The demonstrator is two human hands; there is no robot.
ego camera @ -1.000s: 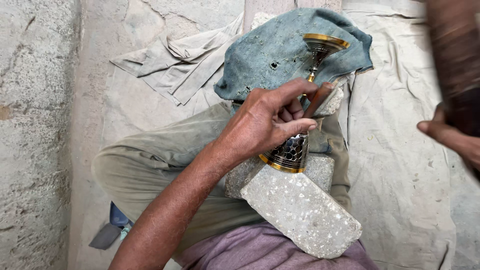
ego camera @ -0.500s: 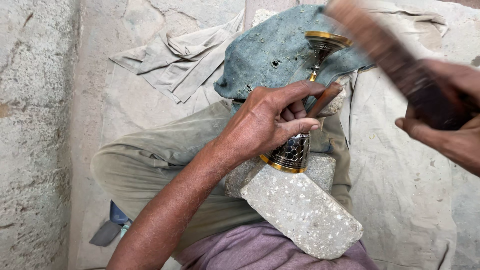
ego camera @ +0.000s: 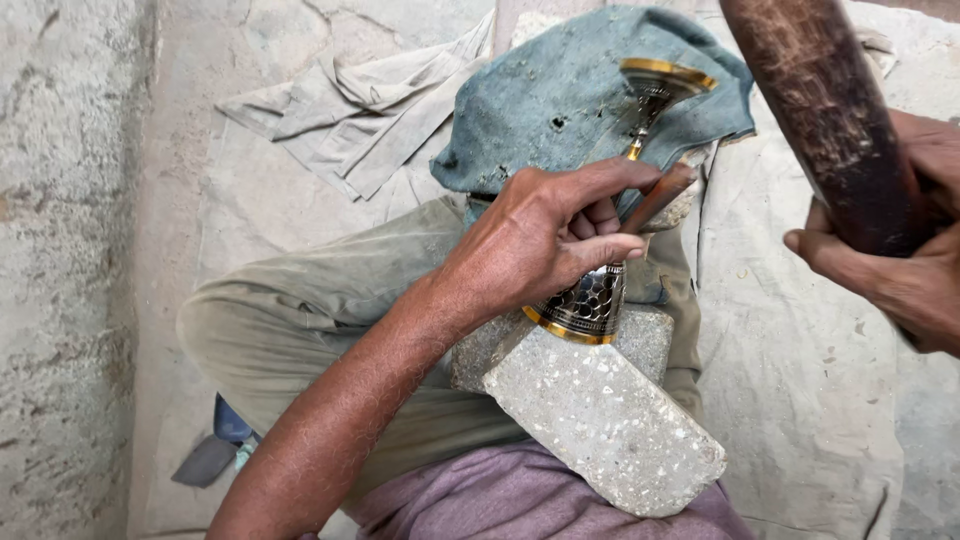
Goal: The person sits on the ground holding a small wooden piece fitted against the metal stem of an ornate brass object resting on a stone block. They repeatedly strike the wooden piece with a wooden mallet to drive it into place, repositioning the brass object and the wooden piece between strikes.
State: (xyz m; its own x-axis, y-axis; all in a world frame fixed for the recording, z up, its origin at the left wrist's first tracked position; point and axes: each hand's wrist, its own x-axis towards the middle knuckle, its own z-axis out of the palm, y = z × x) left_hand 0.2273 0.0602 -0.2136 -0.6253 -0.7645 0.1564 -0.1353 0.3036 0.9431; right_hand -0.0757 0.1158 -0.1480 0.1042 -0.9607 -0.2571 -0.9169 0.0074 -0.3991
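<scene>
Overhead, right hand (ego camera: 900, 250) lifts mallet (ego camera: 825, 110) above goblet (ego camera: 610, 250).

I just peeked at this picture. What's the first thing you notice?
In the middle, the left hand presses a thin tool against a shiny goblet with gold rims, lying across a speckled stone block. At the upper right, the right hand grips a big dark wooden mallet.
</scene>
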